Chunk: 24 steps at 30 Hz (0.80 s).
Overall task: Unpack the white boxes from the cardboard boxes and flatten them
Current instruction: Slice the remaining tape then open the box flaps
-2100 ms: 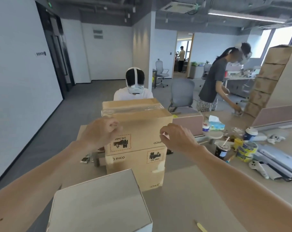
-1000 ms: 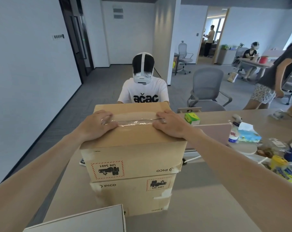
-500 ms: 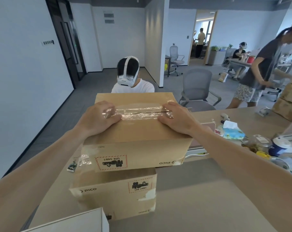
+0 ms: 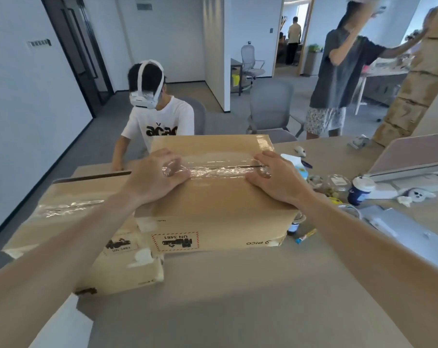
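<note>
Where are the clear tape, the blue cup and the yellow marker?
clear tape (image 4: 218,169): head view, middle of the strip
blue cup (image 4: 359,196): head view, its side
yellow marker (image 4: 308,234): head view, its barrel

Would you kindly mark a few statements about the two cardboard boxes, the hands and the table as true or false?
1. The left hand and the right hand both rest on top of the upper cardboard box. True.
2. The upper cardboard box's top flaps stand open. False: they lie flat, with clear tape along their seam.
3. A blue cup stands on the table, right of the boxes. True.
4. The upper cardboard box sits squarely on the lower cardboard box. False: it sits offset to the right, leaving much of the lower one's top uncovered.
</note>
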### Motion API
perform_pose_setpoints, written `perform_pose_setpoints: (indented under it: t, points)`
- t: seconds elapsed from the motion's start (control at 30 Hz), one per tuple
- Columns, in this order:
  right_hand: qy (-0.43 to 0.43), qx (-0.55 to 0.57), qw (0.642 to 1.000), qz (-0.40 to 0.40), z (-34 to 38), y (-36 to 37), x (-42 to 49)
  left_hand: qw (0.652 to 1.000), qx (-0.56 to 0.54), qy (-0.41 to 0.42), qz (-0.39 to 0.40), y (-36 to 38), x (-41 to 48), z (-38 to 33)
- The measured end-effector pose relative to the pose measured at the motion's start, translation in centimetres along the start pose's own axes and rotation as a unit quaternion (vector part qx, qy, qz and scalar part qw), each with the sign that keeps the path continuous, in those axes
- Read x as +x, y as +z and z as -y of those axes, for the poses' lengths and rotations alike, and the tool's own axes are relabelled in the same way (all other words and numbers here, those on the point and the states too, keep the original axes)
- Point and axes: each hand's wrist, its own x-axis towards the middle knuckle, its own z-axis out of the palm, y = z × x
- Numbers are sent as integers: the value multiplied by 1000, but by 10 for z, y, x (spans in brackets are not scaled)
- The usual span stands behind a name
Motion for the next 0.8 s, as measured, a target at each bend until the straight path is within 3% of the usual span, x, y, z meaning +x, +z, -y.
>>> perform_pose_setpoints:
  t: [0.33,0.8]
  points:
    - [47,27,993,103,-139,14,-96,995,-11,-83,61,145,-86,-76]
    - [85,82,976,182,-195,108,-146,978,-59,-159,120,247,-146,-30]
